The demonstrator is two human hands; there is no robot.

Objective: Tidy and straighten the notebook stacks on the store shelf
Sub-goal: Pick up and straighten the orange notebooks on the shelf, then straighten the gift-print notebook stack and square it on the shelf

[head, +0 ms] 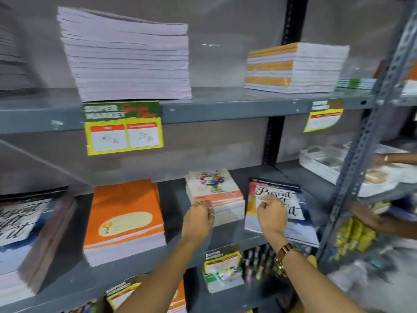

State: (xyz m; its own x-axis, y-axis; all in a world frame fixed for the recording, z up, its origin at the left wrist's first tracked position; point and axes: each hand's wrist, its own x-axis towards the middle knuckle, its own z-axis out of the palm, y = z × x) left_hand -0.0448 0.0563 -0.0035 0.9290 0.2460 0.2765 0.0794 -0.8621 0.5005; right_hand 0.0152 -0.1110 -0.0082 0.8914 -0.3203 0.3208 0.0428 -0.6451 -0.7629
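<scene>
On the middle shelf (225, 242) a floral-cover notebook stack (212, 188) stands between an orange notebook stack (124, 220) and a thin "Present" notebook stack (277, 195). My left hand (198, 219) is curled at the front left corner of the floral stack, touching it. Over the front of the "Present" stack my right hand (272, 214), with a gold watch on its wrist, is closed; whether it grips a book cannot be told. Another "Present" stack (22, 236) stands at the far left.
The upper shelf carries a tall lilac paper stack (126, 62) and an orange-and-white stack (293, 66). Yellow price tags (124, 127) hang from shelf edges. A slotted upright (365, 141) stands at right; another person's hands (370, 215) work beyond it near white trays (325, 163).
</scene>
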